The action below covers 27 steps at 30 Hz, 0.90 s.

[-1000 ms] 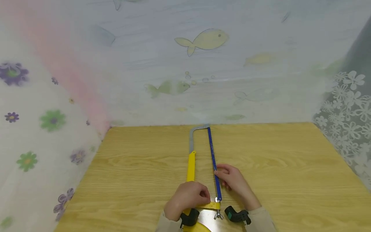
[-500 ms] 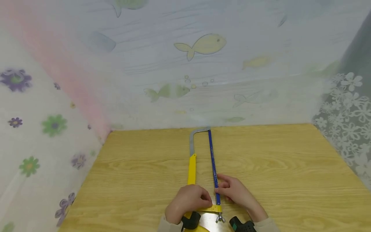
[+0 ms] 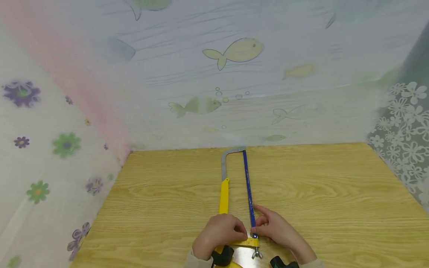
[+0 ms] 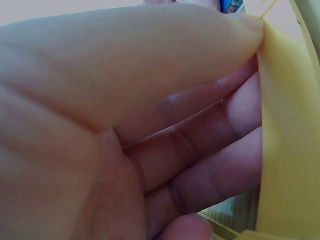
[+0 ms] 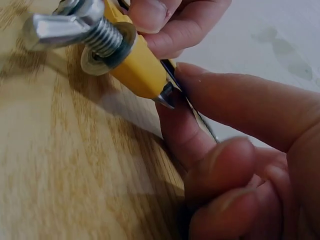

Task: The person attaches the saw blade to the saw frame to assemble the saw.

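A hacksaw lies on the table, with a grey front frame [image 3: 223, 163] and a yellow rear frame [image 3: 223, 197]. Its blue blade [image 3: 248, 186] runs along the right side, from the grey tip to the yellow end piece [image 3: 249, 242]. My left hand [image 3: 219, 230] grips the yellow end piece between thumb and fingers. Low on the blade, my right hand [image 3: 275, 229] pinches it between thumb and a finger, close to the small metal pin [image 5: 166, 96]. Beyond the end piece sticks a threaded bolt with a wing nut [image 3: 257, 254]. The handle is mostly hidden below my left wrist.
The wooden table [image 3: 167, 193] meets a pale wall covering [image 3: 187, 126] printed with fish. To the left hangs a flowered sheet [image 3: 50, 167], to the right a lacy flowered curtain [image 3: 402, 134]. Black wrist cameras [image 3: 222, 255] sit on both wrists.
My right hand has slid down the blade toward the yellow end piece, and the blade's lower end now sits at the pin. My left hand keeps its grip on the end piece.
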Each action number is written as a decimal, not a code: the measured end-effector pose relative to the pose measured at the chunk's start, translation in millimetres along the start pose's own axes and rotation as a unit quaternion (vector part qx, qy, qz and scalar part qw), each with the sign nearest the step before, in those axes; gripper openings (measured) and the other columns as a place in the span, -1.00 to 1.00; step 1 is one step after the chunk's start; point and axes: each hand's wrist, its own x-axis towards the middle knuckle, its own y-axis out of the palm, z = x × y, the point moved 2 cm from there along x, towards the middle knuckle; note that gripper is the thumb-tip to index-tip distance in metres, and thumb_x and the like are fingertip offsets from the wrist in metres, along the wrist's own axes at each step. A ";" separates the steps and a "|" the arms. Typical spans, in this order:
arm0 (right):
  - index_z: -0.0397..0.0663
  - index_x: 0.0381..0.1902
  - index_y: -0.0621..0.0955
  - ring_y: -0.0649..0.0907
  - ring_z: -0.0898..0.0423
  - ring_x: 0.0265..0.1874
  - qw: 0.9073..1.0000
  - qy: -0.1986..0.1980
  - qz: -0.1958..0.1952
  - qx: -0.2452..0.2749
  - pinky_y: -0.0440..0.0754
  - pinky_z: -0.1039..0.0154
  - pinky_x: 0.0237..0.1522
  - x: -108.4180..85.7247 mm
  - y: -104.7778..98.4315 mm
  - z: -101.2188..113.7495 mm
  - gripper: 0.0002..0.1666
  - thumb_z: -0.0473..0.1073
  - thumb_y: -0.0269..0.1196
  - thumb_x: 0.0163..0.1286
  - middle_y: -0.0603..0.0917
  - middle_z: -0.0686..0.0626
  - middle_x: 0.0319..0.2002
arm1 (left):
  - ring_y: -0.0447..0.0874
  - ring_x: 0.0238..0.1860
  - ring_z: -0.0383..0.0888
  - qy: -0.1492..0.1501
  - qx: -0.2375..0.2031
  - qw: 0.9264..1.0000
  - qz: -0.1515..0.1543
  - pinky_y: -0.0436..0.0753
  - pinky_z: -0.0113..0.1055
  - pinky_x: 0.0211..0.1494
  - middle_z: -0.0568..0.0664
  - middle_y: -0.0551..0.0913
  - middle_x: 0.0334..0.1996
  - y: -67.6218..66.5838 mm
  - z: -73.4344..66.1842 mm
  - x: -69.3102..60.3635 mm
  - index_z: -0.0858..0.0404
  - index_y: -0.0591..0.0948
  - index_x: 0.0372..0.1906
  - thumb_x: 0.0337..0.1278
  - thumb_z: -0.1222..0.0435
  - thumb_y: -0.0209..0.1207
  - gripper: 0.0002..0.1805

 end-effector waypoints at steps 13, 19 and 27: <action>-0.22 0.33 0.08 0.38 0.18 -0.78 1.000 -0.004 0.016 0.008 0.35 0.34 -0.76 -1.9 -1.7 -3.5 -0.04 -0.13 0.32 0.08 0.58 -0.07 -0.40 | 0.35 -0.62 -0.44 0.002 -0.003 1.000 0.002 0.33 -0.47 -0.51 -0.46 0.47 -0.66 2.2 -0.8 -1.6 -0.13 0.64 -0.57 -0.06 0.09 0.22 -0.92; -0.20 0.33 0.08 0.36 0.17 -0.81 1.000 -0.006 0.015 -0.002 0.31 0.36 -0.79 -1.8 -2.7 -1.1 -0.06 -0.13 0.30 0.10 0.57 -0.07 -0.42 | 0.36 -0.61 -0.45 0.003 -0.006 1.000 0.002 0.34 -0.48 -0.51 -0.47 0.48 -0.65 0.7 0.5 -1.4 -0.12 0.65 -0.55 -0.05 0.08 0.21 -0.92; -0.17 0.34 0.07 0.36 0.21 -0.82 1.000 0.003 0.019 -0.015 0.30 0.37 -0.80 -0.9 -3.5 1.6 -0.04 -0.09 0.31 0.08 0.58 -0.04 -0.41 | 0.35 -0.61 -0.43 -0.002 0.002 1.000 0.000 0.33 -0.47 -0.51 -0.45 0.48 -0.66 -0.6 -0.7 0.0 -0.11 0.64 -0.56 -0.06 0.08 0.22 -0.92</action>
